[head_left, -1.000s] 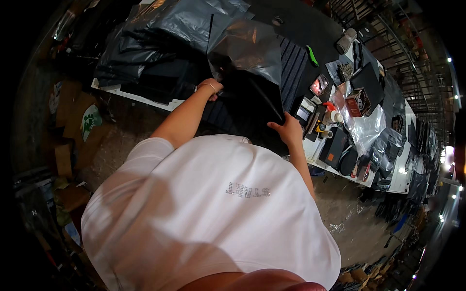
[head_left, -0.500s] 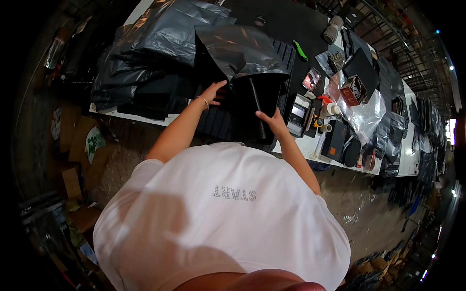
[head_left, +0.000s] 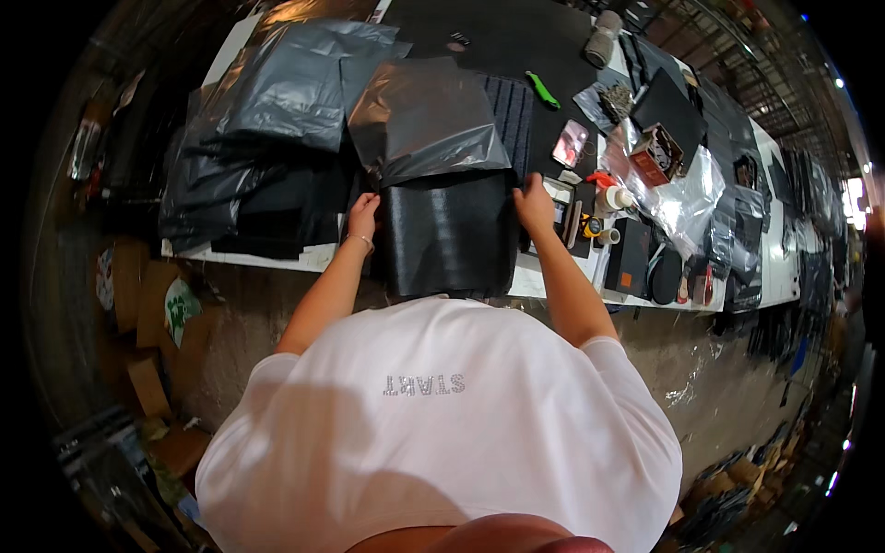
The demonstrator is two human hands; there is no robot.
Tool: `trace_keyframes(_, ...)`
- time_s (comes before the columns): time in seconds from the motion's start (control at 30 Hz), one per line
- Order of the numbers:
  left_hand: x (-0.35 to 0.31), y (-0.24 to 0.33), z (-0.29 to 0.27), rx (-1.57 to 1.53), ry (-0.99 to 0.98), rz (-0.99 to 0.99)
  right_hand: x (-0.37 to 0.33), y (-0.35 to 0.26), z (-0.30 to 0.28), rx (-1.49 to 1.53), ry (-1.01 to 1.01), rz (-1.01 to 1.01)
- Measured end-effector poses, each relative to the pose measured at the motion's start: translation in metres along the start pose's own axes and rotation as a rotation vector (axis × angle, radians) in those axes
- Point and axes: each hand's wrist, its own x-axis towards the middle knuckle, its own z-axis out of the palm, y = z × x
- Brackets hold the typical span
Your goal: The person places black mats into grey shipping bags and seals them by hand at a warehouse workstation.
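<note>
A grey plastic bag (head_left: 429,115) lies on the table before me, with its mouth toward my body. Out of that mouth comes a glossy black mat (head_left: 450,241), spread flat and reaching the near table edge. My left hand (head_left: 363,219) is closed at the left corner of the bag's mouth, where I seem to pinch its rim. Opposite it, my right hand (head_left: 535,207) is closed at the right corner, fingers partly hidden. Under the bag, a ribbed dark mat (head_left: 509,115) shows along the right side.
Grey plastic bags (head_left: 295,88) are heaped at the left. To the right lie a green cutter (head_left: 543,89), a phone (head_left: 571,143), a white bottle (head_left: 614,198), a small open box (head_left: 656,155), clear plastic film (head_left: 698,207) and a black box (head_left: 631,258). Cardboard (head_left: 147,387) lies on the floor at left.
The bag's lifted, gaping mouth has come down flat over the mat. The mat, bent and upright before, is now spread out. Both hands have moved outward to the mouth's corners.
</note>
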Motion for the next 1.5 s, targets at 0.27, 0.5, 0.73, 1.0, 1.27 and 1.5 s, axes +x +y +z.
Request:
trace_keyframes(0.27, 0.020, -0.009, -0.014, 0.597, -0.148, 0.483, 0.031, -0.009, 0.022, -0.010, -0.081, 0.009)
trace_keyframes(0.5, -0.045, 0.010, -0.034, 0.750, -0.207, 0.665, -0.028, 0.079, 0.023, -0.197, -0.502, -0.349)
trace_keyframes(0.73, -0.132, -0.086, -0.106, 0.365, -0.680, 0.139, -0.151, 0.102, 0.014, -0.017, -1.042, -0.189)
trace_keyframes(1.0, -0.027, 0.072, -0.008, 0.338, -0.294, 0.420, -0.035, 0.052, -0.007, 0.224, -0.294, 0.065)
trace_keyframes(1.27, -0.066, -0.060, -0.052, 0.095, -0.248, -0.029, -0.164, 0.070, 0.009, 0.431, -0.263, 0.480)
trace_keyframes(1.5, -0.094, -0.045, -0.053, 0.188, -0.242, 0.052, -0.157, -0.084, -0.007, 0.235, -0.128, -0.182)
